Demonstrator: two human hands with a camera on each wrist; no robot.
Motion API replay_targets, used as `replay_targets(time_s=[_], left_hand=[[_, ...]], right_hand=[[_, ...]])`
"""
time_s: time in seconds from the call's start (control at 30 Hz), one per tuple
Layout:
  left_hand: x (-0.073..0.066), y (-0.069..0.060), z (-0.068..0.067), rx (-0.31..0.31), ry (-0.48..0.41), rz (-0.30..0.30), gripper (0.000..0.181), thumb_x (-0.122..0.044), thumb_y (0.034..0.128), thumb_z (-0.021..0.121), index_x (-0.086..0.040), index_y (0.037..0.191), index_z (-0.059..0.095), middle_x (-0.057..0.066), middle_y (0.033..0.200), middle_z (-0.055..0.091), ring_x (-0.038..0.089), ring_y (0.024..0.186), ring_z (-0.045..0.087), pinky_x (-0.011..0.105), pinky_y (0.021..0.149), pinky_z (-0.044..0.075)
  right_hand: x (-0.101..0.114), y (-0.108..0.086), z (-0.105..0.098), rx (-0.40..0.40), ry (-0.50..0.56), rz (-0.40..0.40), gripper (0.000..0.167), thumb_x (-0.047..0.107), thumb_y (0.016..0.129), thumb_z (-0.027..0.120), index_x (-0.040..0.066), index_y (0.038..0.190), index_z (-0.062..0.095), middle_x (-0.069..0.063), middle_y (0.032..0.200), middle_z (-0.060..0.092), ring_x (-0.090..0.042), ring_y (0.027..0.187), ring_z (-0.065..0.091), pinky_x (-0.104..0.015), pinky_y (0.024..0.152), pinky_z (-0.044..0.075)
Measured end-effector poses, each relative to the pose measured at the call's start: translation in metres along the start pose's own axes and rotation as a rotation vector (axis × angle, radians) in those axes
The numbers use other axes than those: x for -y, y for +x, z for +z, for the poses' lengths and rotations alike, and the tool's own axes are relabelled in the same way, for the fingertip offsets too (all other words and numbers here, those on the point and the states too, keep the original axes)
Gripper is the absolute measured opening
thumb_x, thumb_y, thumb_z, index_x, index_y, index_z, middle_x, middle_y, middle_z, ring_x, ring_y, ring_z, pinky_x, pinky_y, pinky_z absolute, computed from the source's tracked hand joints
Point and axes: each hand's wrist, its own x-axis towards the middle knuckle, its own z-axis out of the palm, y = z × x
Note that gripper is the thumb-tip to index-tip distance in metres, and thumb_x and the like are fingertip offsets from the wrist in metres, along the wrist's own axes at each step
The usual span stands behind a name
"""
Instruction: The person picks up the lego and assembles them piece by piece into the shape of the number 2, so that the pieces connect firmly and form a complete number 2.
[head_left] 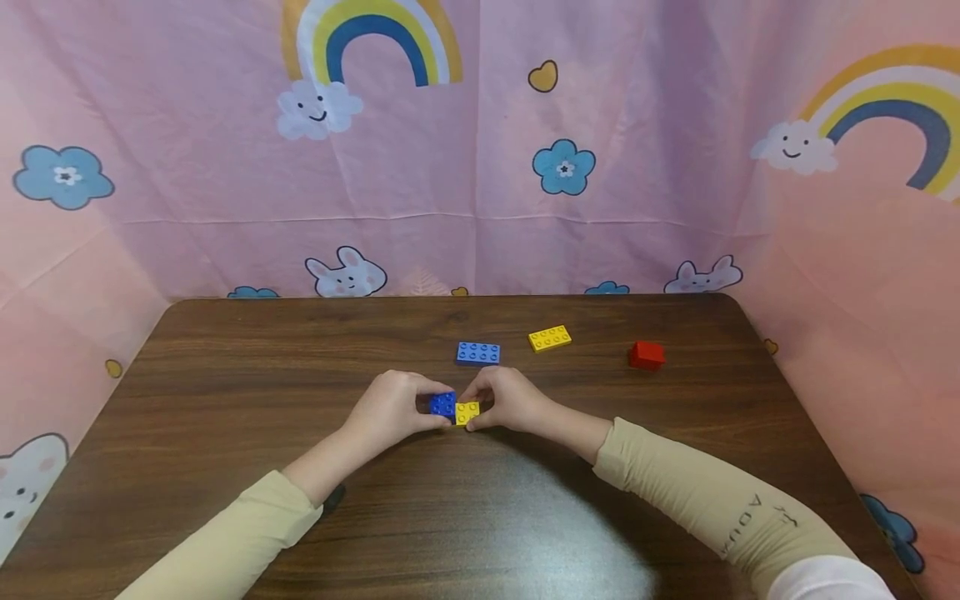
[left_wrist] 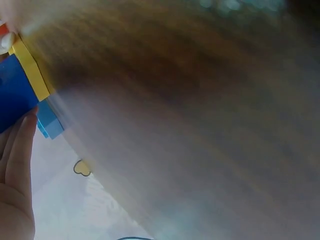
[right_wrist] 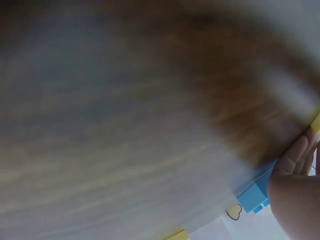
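In the head view my left hand (head_left: 390, 407) pinches a dark blue toy building brick (head_left: 443, 404) between thumb and fingers. Thumb and fingers of my right hand (head_left: 513, 398) pinch a small square yellow brick (head_left: 467, 412). The two bricks sit side by side at the middle of the table, the blue one seeming slightly higher; whether they are joined I cannot tell. Up close, the left wrist view has the blue brick (left_wrist: 16, 92) overlapping the yellow brick (left_wrist: 31, 70). Only an edge of the yellow brick (right_wrist: 316, 123) shows in the right wrist view.
Just beyond my hands lies a lighter blue eight-stud brick (head_left: 478, 353) on the brown wooden table (head_left: 247, 375). Farther right are a flat yellow eight-stud brick (head_left: 550, 338) and a red brick (head_left: 647, 355). A pink patterned curtain (head_left: 435, 183) hangs behind the table.
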Motion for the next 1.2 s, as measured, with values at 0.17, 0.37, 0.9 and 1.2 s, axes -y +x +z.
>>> replay_targets(time_s=[0.17,0.37,0.9,1.2], left_hand=[[-0.003,-0.002,0.002,-0.023,0.085,0.054,0.04,-0.029,0.0824,0.094,-0.01,0.116,0.083,0.007,0.107,0.084,0.022,0.1,0.079,0.041,0.089,0.067],[-0.005,-0.001,0.003,-0.043,0.119,0.076,0.041,-0.029,0.081,0.095,-0.01,0.115,0.083,0.007,0.108,0.083,0.024,0.101,0.08,0.042,0.09,0.067],[0.01,0.004,-0.006,0.14,-0.31,-0.051,0.035,-0.012,0.0901,0.086,0.001,0.121,0.078,0.022,0.12,0.078,0.031,0.103,0.081,0.031,0.083,0.068],[0.015,0.002,-0.007,0.13,-0.459,-0.159,0.029,-0.009,0.0908,0.085,0.0,0.117,0.079,0.024,0.121,0.077,0.033,0.106,0.08,0.033,0.086,0.068]], right_hand=[[0.001,-0.001,0.0,-0.007,-0.003,0.004,0.031,0.016,0.082,0.094,0.008,0.109,0.082,-0.004,0.106,0.076,-0.016,0.1,0.073,-0.02,0.087,0.062],[0.001,-0.001,-0.001,-0.01,0.004,0.016,0.032,0.016,0.081,0.095,0.008,0.108,0.082,-0.004,0.105,0.076,-0.016,0.098,0.073,-0.021,0.086,0.063],[0.004,0.0,0.001,-0.003,-0.009,0.028,0.031,0.015,0.081,0.095,0.008,0.109,0.082,-0.003,0.104,0.075,-0.016,0.098,0.071,-0.022,0.086,0.061],[0.003,0.001,0.0,0.009,-0.006,0.044,0.03,0.016,0.083,0.094,0.009,0.11,0.082,-0.003,0.106,0.075,-0.018,0.101,0.071,-0.027,0.09,0.063]])
